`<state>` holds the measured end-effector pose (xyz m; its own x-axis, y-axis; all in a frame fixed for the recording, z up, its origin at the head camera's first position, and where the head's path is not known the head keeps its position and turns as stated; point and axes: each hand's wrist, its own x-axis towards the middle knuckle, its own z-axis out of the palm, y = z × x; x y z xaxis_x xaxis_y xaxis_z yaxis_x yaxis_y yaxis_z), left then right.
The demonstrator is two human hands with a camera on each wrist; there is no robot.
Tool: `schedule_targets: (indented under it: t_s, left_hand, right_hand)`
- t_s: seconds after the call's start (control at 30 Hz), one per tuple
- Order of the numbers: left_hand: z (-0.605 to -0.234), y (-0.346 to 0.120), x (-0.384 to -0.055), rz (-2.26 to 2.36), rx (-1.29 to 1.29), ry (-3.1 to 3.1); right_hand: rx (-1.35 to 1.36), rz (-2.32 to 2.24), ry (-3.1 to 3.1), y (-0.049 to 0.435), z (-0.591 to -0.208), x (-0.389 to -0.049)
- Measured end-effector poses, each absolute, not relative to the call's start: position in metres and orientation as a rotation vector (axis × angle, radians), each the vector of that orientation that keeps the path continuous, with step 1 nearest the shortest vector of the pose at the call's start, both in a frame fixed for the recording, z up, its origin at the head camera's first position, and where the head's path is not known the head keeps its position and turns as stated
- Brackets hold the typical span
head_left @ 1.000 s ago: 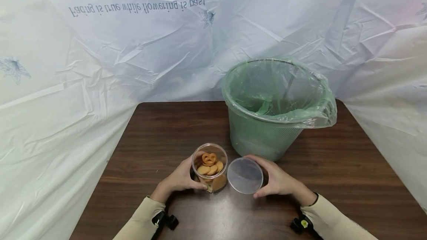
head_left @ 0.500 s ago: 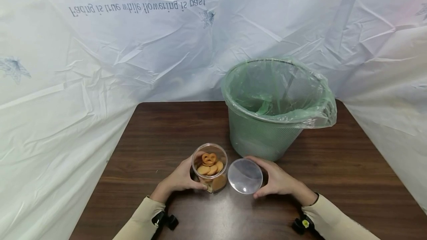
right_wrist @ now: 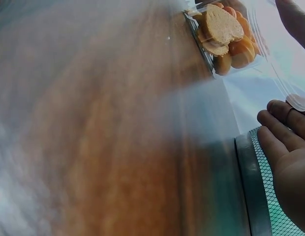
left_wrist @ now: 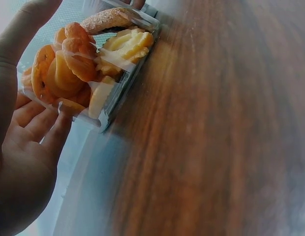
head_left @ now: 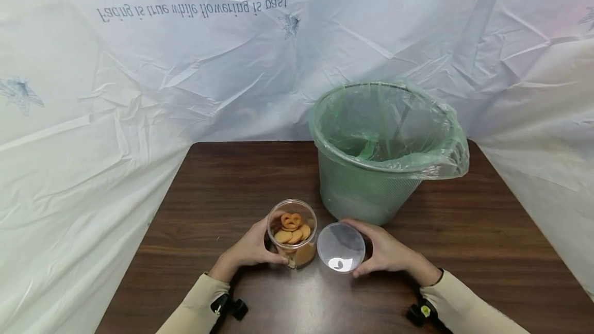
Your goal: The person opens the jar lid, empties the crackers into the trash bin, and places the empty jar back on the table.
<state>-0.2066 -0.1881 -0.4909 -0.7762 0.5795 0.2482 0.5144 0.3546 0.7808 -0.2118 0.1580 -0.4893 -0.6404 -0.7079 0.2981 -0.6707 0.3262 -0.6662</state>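
Note:
A clear plastic jar (head_left: 303,256) of cookies stands on the table without a lid, at the lower middle of the head view. Round flat cookies (head_left: 296,236) and a pretzel-shaped cookie (head_left: 291,220) show through its mouth. My left hand (head_left: 252,245) grips the jar from the left, thumb at the front and fingers behind. In the left wrist view the fingers press on the jar wall beside the cookies (left_wrist: 64,69). Just right of the jar, my right hand (head_left: 382,248) holds a round clear lid (head_left: 341,246) by its edge, between thumb and fingers, above the table.
Behind the right hand stands a mesh waste bin (head_left: 366,195) lined with a green bag (head_left: 394,166). The dark wooden table (head_left: 218,184) ends at a white printed curtain (head_left: 195,66) along the back and both sides.
The lid has tilted slightly in my right hand, and a bright reflection now shows near its front edge. My left hand and the jar have stayed where they were.

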Motion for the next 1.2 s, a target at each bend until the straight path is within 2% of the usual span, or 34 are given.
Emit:
schedule_targets:
  t_s: [0.37,0.73,1.2]
  left_hand:
    - [-0.507,-0.192,-0.213,1.409,1.002,2.542]
    - [-0.474,-0.186,-0.201,1.422,1.053,2.509]
    - [-0.472,-0.185,-0.199,1.404,1.019,2.521]
  right_hand:
    - [-1.362,-1.155,2.529,0.159,-0.500,-0.215]
    - [-1.428,-1.093,2.516,0.158,-0.500,-0.216]
    - [-1.320,-1.016,2.510,0.160,-0.501,-0.215]
